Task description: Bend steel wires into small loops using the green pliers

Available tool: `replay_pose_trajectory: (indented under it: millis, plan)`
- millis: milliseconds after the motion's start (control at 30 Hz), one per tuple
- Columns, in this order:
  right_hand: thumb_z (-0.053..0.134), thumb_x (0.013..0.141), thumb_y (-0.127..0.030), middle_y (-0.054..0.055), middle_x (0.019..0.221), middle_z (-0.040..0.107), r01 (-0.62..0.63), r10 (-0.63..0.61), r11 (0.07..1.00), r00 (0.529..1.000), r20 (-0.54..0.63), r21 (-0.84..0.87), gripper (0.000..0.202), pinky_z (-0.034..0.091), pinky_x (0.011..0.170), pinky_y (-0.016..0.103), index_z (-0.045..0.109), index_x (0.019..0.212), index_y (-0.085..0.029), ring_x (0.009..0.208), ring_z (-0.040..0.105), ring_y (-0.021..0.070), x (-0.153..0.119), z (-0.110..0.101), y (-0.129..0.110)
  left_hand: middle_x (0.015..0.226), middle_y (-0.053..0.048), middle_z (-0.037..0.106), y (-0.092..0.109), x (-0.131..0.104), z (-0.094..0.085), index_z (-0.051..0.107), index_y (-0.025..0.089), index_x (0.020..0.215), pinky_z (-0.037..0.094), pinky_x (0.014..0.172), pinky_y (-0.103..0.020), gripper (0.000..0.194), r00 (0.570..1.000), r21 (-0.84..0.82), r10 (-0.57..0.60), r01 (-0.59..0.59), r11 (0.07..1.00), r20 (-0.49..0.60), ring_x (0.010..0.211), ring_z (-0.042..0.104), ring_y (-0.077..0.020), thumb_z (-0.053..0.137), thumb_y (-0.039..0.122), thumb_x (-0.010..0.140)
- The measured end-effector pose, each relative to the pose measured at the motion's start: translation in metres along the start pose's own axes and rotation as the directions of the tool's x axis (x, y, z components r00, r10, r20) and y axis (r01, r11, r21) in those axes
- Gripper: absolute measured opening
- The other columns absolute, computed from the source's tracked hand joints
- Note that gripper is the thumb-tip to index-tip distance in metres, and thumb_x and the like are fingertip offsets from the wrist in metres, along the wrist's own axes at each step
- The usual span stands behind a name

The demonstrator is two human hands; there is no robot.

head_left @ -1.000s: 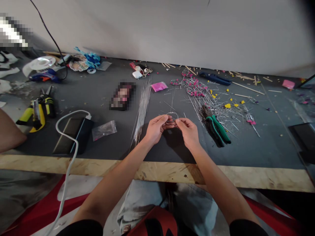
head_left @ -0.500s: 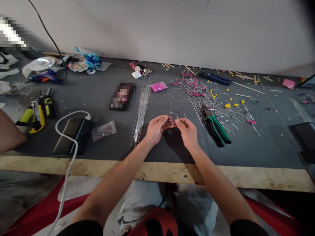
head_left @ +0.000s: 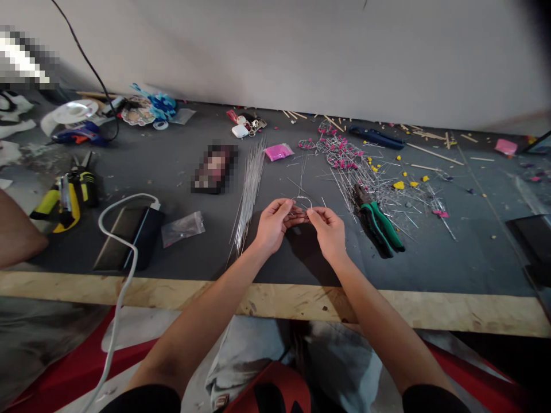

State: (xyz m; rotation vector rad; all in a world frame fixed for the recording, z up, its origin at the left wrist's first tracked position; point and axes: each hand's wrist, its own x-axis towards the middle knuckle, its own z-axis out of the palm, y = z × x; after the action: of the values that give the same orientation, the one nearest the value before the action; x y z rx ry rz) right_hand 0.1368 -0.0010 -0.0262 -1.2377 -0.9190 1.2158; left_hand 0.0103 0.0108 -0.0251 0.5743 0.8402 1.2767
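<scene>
A thin wire bent into a loop (head_left: 303,198) is held between my two hands above the dark table. My left hand (head_left: 275,222) pinches its left side, the fingers curled beneath it. On the right side of the loop, my right hand (head_left: 328,228) grips it between thumb and fingers. The fingertips of both hands nearly meet. A bundle of straight wires (head_left: 249,192) lies left of my left hand. Green-handled pliers (head_left: 379,221) rest right of my right hand, beside a pile of wire pieces with pink beads (head_left: 340,150).
A pink packet (head_left: 278,152) lies beyond my hands. To the left are a phone (head_left: 214,168), a small plastic bag (head_left: 183,229), a black power bank (head_left: 124,238) with a white cable and yellow-black tools (head_left: 66,201). Another person's arm (head_left: 19,235) enters at the left edge.
</scene>
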Motion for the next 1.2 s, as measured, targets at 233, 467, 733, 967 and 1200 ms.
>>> replay_pose_trajectory:
  millis: [233, 467, 733, 967, 1200]
  plan:
    - [0.069, 0.07, -0.039, 0.0, 0.072, 0.067, -0.003, 0.003, 1.0, 1.0, 0.014, 0.0, 0.021, 0.052, 0.074, 0.031, 0.066, 0.079, -0.02, 0.07, 0.063, 0.0149, 0.0013, -0.001, -0.0008, 0.071, -0.003, 0.068, 0.0004, -0.001, 0.0007, 0.059, 0.013, 0.084, 0.056, 0.067, -0.028, 0.021, 1.0, 0.017, -0.003, 0.004, 1.0, -0.006, 0.067, 0.068, -0.0149, 0.067, 0.032, 0.076]
    - [0.067, 0.071, -0.042, 0.001, 0.073, 0.066, 0.047, -0.044, 0.995, 0.998, 0.033, -0.084, 0.024, 0.051, 0.074, 0.031, 0.065, 0.081, -0.02, 0.07, 0.062, 0.0154, 0.0004, -0.003, -0.0013, 0.07, -0.003, 0.067, 0.0014, -0.0004, 0.0001, 0.06, 0.012, 0.083, 0.057, 0.067, -0.028, 0.02, 1.0, 0.014, 0.002, -0.002, 1.0, 0.002, 0.067, 0.068, -0.0152, 0.067, 0.03, 0.076]
    - [0.067, 0.072, -0.04, 0.0, 0.073, 0.066, 0.024, -0.023, 1.0, 0.995, 0.095, -0.007, 0.022, 0.051, 0.075, 0.03, 0.066, 0.081, -0.021, 0.07, 0.062, 0.0141, 0.0036, -0.0046, 0.0015, 0.073, -0.004, 0.068, 0.0033, -0.001, -0.001, 0.06, 0.013, 0.083, 0.056, 0.066, -0.024, 0.02, 0.999, -0.005, -0.047, 0.047, 0.999, 0.005, 0.067, 0.068, -0.0141, 0.067, 0.03, 0.075]
    - [0.068, 0.071, -0.041, 0.001, 0.087, 0.07, 0.031, -0.032, 0.999, 0.991, 0.128, 0.006, 0.027, 0.052, 0.081, 0.034, 0.069, 0.093, -0.024, 0.082, 0.064, 0.0165, 0.0041, -0.0055, 0.0009, 0.073, -0.004, 0.068, 0.0063, -0.0001, -0.0018, 0.06, 0.013, 0.084, 0.056, 0.068, -0.025, 0.017, 0.996, -0.013, -0.086, 0.087, 0.996, 0.009, 0.068, 0.068, -0.014, 0.066, 0.028, 0.077]
    - [0.07, 0.07, -0.042, -0.001, 0.086, 0.071, -0.004, -0.006, 0.999, 0.976, 0.219, 0.043, 0.026, 0.052, 0.081, 0.034, 0.07, 0.091, -0.026, 0.08, 0.065, 0.016, 0.0068, -0.0097, -0.001, 0.072, -0.003, 0.069, 0.0083, 0.0012, -0.0054, 0.061, 0.014, 0.084, 0.056, 0.063, -0.021, 0.013, 0.989, -0.028, -0.142, 0.143, 0.989, 0.037, 0.063, 0.067, -0.011, 0.062, 0.026, 0.08]
